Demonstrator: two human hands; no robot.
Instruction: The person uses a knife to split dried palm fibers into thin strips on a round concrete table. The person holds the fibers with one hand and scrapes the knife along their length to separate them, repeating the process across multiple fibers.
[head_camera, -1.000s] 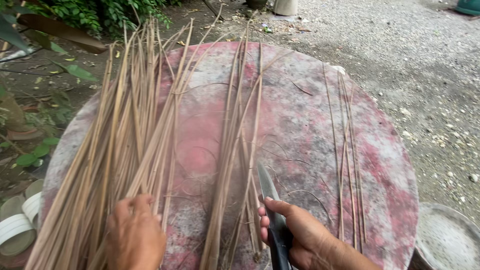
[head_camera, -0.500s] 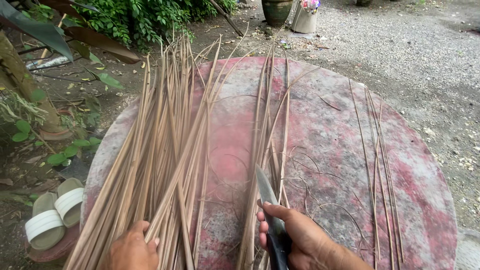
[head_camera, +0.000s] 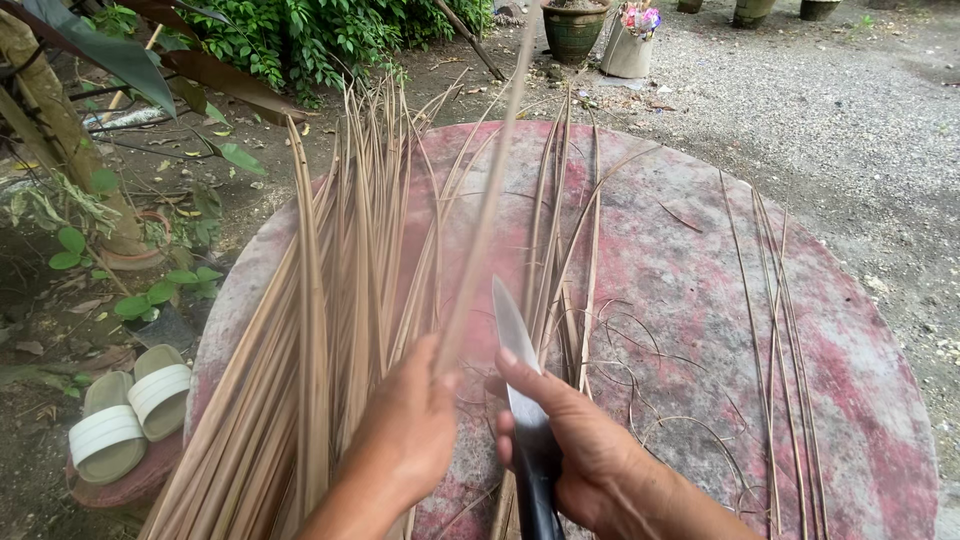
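The left hand (head_camera: 405, 440) pinches one long leaf strip (head_camera: 487, 215), lifted over the table (head_camera: 700, 260). The right hand (head_camera: 575, 445) grips a knife (head_camera: 512, 345). A few thin sticks (head_camera: 775, 300) lie done; a big leaf pile (head_camera: 330, 330) waits.

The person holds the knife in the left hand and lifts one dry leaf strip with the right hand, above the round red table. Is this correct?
Not quite: the hands are swapped. In the head view the knife is in the right hand, and the left hand lifts the dry leaf strip. The rest holds: this happens above the round red table.
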